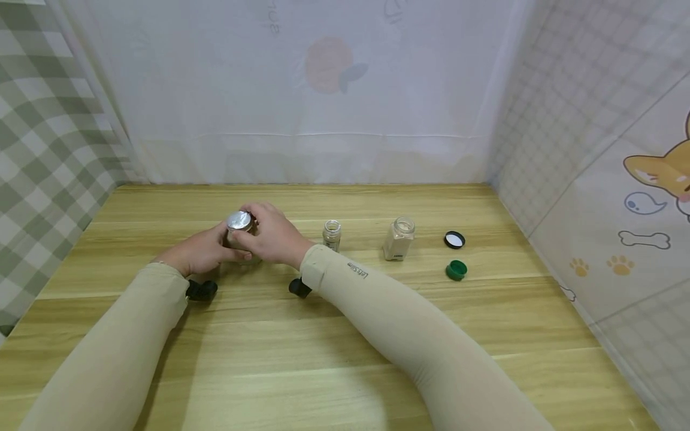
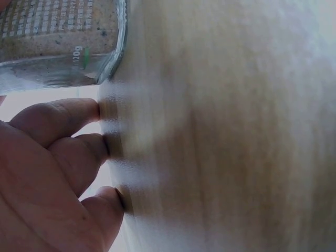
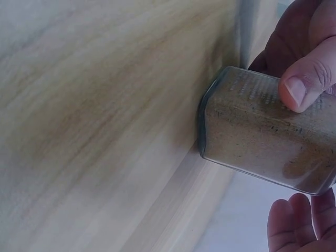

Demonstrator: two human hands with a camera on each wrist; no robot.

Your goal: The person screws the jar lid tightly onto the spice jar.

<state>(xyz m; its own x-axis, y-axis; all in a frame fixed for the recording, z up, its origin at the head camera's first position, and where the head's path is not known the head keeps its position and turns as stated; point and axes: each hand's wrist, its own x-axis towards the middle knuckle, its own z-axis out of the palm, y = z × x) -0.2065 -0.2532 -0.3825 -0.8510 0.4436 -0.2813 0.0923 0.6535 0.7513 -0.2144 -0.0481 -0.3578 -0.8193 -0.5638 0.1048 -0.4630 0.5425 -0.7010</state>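
Clearly, the right hand (image 1: 272, 234) is gripping the glass jar (image 3: 257, 126) below its silvery top (image 1: 239, 220), while the left hand (image 1: 202, 250) is curling around it, its lower fingertips resting on the wooden table (image 1: 248, 359). The jar is standing upright toward the left. Rightward, a small open bottle (image 1: 332, 236) and an open square jar (image 1: 398, 242) are standing, a black cap (image 1: 454, 240) and a green cap (image 1: 456, 270) lying farthest right.

Table (image 1: 259, 371): light wood-grain top.
Foil-topped jar (image 1: 239, 221): upright at the surface, left half, toward the far edge.
Small jar (image 1: 332, 235): upright, uncapped, about midway between side edges.
Square jar (image 1: 399, 240): upright, uncapped, pale powder inside, right half.
Black cap (image 1: 454, 240): white inside up, toward the right edge.
Green cap (image 1: 456, 270): near-edge side of black cap.
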